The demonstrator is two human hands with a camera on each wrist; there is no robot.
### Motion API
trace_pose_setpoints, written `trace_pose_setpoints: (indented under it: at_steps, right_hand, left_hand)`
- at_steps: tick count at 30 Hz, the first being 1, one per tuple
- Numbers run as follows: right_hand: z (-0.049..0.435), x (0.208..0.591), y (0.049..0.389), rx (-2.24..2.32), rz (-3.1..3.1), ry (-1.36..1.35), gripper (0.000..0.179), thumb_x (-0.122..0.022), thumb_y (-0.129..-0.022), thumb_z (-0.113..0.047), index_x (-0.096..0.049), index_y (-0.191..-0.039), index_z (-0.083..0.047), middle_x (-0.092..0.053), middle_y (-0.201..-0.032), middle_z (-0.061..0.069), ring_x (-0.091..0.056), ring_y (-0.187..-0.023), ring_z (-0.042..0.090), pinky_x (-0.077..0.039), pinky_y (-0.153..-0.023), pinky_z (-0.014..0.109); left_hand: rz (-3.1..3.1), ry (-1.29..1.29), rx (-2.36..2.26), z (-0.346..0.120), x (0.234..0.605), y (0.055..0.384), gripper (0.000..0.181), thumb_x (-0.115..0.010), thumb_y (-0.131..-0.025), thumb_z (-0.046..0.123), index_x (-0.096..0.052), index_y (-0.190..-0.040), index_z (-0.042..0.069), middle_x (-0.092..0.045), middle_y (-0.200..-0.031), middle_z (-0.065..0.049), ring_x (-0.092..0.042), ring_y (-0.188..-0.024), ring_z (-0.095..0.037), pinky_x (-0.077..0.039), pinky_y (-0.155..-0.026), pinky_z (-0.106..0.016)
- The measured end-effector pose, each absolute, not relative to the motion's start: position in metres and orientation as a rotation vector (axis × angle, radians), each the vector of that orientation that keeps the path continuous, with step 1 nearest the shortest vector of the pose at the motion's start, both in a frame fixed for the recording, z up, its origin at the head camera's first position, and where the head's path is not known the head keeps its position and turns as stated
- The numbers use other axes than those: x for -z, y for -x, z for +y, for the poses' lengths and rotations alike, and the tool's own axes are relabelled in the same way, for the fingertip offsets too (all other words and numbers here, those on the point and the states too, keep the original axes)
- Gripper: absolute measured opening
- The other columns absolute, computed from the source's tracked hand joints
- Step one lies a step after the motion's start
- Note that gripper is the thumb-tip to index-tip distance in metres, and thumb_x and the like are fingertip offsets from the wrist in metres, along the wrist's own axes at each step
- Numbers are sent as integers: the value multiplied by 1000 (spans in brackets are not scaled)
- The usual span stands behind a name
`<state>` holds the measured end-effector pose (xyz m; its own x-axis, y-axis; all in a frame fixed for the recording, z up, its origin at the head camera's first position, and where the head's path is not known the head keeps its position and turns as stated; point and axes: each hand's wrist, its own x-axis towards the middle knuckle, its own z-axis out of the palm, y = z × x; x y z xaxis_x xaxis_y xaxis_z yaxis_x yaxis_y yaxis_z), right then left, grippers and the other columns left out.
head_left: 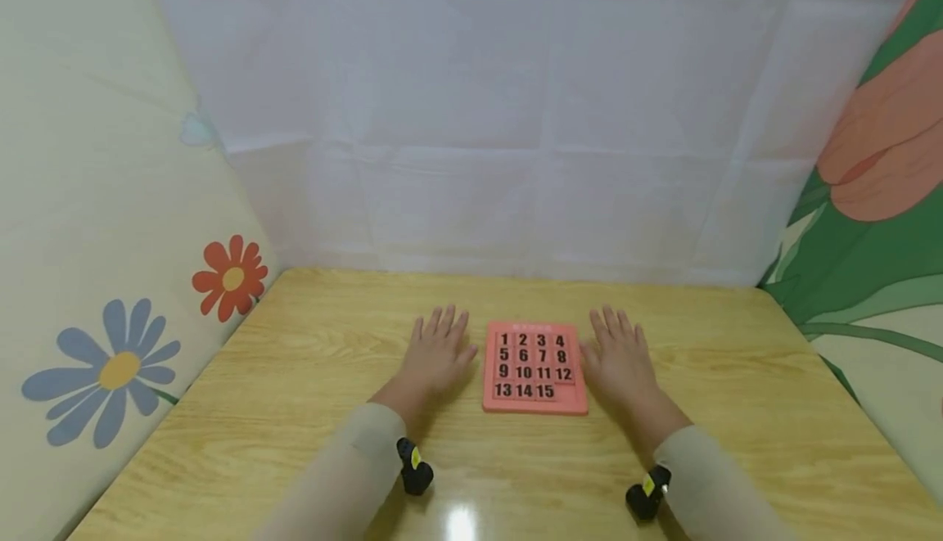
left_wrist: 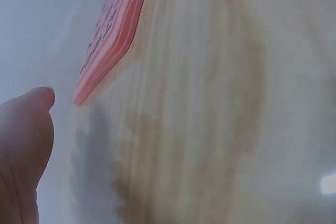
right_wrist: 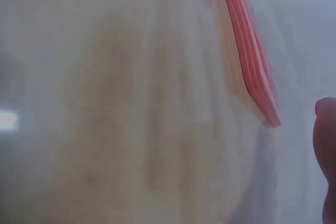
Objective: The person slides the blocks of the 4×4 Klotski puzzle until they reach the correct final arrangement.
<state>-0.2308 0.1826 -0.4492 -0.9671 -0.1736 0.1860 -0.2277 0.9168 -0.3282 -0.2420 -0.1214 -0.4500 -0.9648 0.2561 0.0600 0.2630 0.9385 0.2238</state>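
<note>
A pink sliding number puzzle (head_left: 535,407) lies flat on the wooden table, its tiles running from 1 to 15 in order with a gap at the lower right corner. To its left is my left hand (head_left: 436,354), palm down with the fingers straight and slightly spread. On the other side my right hand (head_left: 620,359) lies the same way, its thumb close to the puzzle's right edge. Neither hand holds anything. In the left wrist view, the thumb (left_wrist: 31,124) stands apart from the puzzle (left_wrist: 123,35); the right wrist view shows a similar gap beside the puzzle (right_wrist: 249,51).
The wooden table (head_left: 295,344) reaches back to a white cloth (head_left: 457,115). Flower-patterned panels (head_left: 88,197) stand at the left and right sides. Each sleeve carries a small black camera (head_left: 417,475) at the wrist.
</note>
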Motion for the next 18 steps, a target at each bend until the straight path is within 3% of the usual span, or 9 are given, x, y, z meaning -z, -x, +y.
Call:
trace_pose_setpoints:
  at_steps: [6,18]
  right_hand:
    - [188,446,251,-415,-3002,-260,63,-36,-105,-38,-22,-156,-4,-13,-164,20,-8,-151,42,-3,-123,59]
    - [188,447,260,-388,-3096,-203,65,-33,-105,-40,-18,-156,-1,-10,-164,21,-4,-152,41,1,-123,57]
  left_hand:
    - [-3136,354,209,-128,448,254,66,-27,-105,47,-14,-158,10,-10,-166,-13,-7,-153,-35,-3,-124,-55]
    - [-3175,282,238,-132,444,259,67,-29,-105,47,-14,-158,8,-10,-165,-14,-7,-153,-35,-3,-124,-55]
